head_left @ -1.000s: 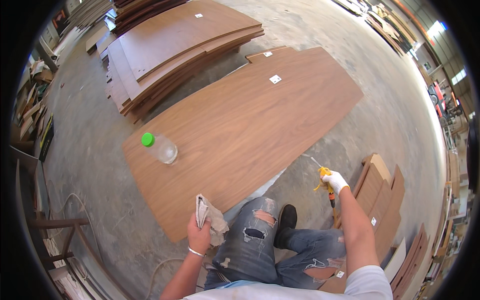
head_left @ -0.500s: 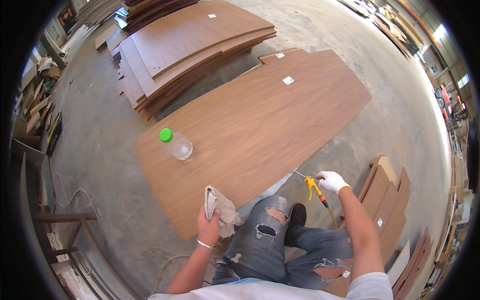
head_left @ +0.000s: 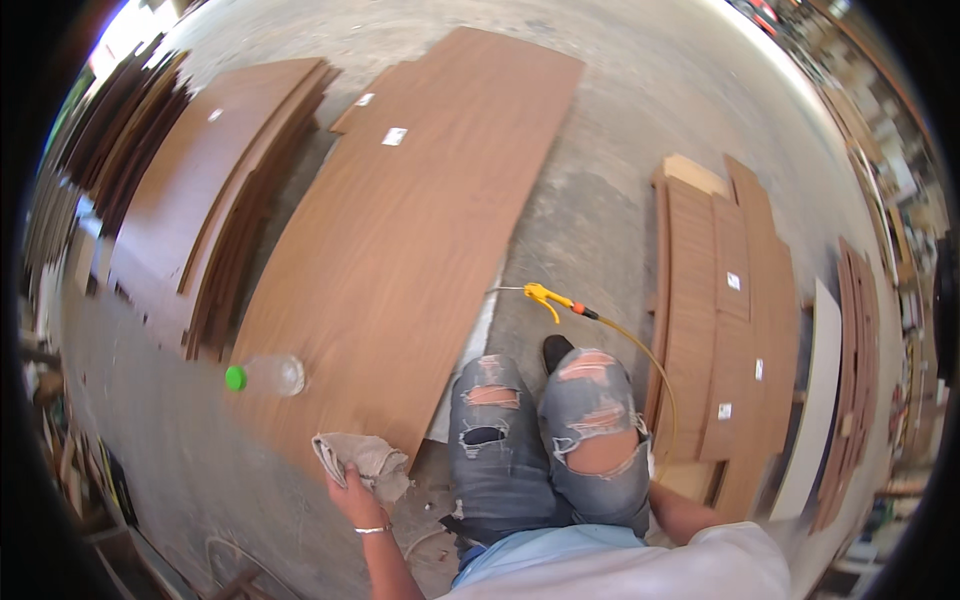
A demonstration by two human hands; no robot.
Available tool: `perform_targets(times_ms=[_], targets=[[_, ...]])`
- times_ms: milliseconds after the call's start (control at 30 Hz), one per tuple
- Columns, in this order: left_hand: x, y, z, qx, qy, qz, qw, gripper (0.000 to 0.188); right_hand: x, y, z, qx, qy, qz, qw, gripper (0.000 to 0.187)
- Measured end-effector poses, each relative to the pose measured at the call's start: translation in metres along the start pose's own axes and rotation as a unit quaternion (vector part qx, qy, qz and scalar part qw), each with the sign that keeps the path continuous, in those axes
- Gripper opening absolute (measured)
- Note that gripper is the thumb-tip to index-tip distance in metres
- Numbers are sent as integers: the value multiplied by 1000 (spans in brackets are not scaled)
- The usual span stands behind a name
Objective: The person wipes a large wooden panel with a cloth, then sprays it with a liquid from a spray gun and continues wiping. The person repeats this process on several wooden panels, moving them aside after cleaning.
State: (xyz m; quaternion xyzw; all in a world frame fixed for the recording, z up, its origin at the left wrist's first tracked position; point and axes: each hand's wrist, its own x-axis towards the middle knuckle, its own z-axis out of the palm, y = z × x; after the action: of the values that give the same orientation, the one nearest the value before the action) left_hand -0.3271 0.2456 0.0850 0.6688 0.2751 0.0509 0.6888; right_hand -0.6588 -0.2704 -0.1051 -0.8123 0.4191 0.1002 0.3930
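Note:
My left hand (head_left: 352,497) is closed around a folded beige rag (head_left: 368,464) over the near corner of a large brown wood panel (head_left: 410,220). A clear plastic bottle with a green cap (head_left: 268,376) is on that panel, left of its near end. By the panel's right edge lies a yellow air blow gun (head_left: 550,298), untouched, its thin nozzle pointing at the edge and a hose trailing from it. Of my right arm (head_left: 684,512) only the forearm shows well. The gloved hand is almost wholly hidden beside my right knee, so its fingers cannot be seen.
Stacked brown panels (head_left: 190,190) stand to the left. More boards (head_left: 690,300) are piled close on my right, with a white strip (head_left: 812,400) beyond them. The hose (head_left: 660,375) crosses the floor near my right knee.
My view has turned to the right. My right hand has gone from beside the blow gun down to beside my right knee. The rag stays in my left hand.

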Motion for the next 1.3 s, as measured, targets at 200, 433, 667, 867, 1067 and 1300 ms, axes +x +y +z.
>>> perform_targets(times_ms=[200,433,667,867,1067,1300], targets=[[0,10,21,95,-81,24,992,40,-109,-46,37,-136,-15,-26,990,57],[-5,35,66,124,-179,49,975,38,-88,-136,-78,-357,468,107,801,69],[-39,55,81,163,-193,79,964,33,-89,-168,43,-137,-25,216,966,57],[-49,66,66,182,-184,109,960,25,-69,-162,73,-158,-3,157,975,50],[-39,61,55,140,-165,102,971,20,-42,-145,72,-164,-23,131,977,43],[-44,57,61,166,-175,131,962,21,-39,-127,50,-174,-88,110,975,37]])
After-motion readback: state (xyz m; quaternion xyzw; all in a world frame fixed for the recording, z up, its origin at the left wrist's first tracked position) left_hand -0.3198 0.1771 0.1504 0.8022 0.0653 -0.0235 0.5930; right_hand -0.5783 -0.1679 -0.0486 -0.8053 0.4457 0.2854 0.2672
